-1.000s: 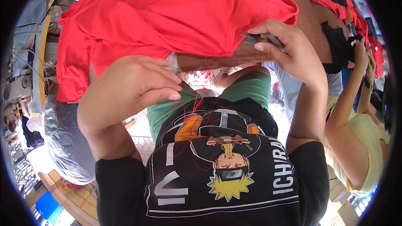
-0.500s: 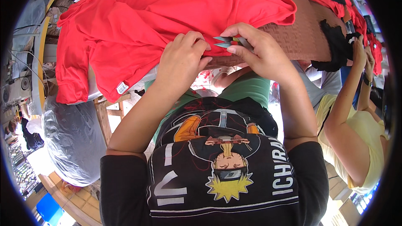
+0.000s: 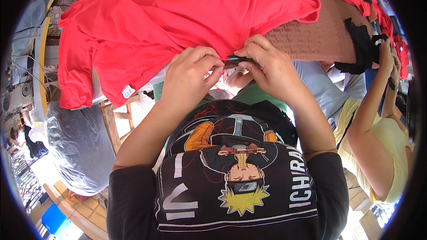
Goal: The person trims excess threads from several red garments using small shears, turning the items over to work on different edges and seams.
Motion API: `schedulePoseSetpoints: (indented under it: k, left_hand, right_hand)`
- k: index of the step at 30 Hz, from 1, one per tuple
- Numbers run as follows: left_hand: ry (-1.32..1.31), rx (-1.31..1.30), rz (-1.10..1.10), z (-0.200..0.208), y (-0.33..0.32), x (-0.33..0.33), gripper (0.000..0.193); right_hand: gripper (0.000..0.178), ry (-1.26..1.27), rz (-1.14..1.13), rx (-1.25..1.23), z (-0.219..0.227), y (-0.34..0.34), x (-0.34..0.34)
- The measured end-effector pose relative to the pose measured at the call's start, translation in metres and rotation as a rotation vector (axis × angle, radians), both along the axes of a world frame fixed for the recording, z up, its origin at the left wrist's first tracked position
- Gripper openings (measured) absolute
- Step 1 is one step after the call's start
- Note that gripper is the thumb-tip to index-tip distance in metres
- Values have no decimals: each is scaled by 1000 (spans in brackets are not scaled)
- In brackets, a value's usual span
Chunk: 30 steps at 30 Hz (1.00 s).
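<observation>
A large red garment (image 3: 151,22) lies spread and creased over the padded table, hanging past its near edge on the left. My left hand (image 3: 191,73) is closed in a pinch at the garment's near edge, thumb against fingertips. Facing it, my right hand (image 3: 269,64) grips small thread snips (image 3: 233,58), their blades pointing left toward the pinched edge. The fingers cover most of the snips' body. Whether a loose thread lies between the blades is too small to tell. A white label (image 3: 128,91) shows on the garment's lower left part.
The brown textured table cover (image 3: 307,40) shows on the right, with black cloth (image 3: 356,46) at its edge. A co-worker in a yellow top (image 3: 382,151) handles black cloth there. On the left stand a bulging plastic-wrapped bundle (image 3: 73,151) and a wooden frame (image 3: 110,126).
Both hands have come slightly nearer to me along the garment's edge. The snips have turned, and their blades look closer together. The garment's right part has shifted a little to the right.
</observation>
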<state>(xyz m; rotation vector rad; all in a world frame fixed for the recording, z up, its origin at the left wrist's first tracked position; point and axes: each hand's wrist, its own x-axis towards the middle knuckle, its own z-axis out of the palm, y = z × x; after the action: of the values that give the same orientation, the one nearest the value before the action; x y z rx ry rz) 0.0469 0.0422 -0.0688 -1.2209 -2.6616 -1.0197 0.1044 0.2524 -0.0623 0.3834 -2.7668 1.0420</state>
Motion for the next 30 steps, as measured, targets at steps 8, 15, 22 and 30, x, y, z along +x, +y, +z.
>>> schedulePoseSetpoints:
  k: [8,15,22,30]
  left_hand:
    - [-7,40,15,-2,0,3,13]
    - [28,73,30,-4,1,2,10]
    - [6,63,30,-3,-2,1,9]
    - [34,24,-19,4,-2,3,9]
  right_hand:
    - [21,43,33,93,7,-1,0]
    - [19,78,60,70,5,-4,-2]
    - [15,62,29,47,3,-6,-3]
    - [13,41,-3,53,6,-6,-4]
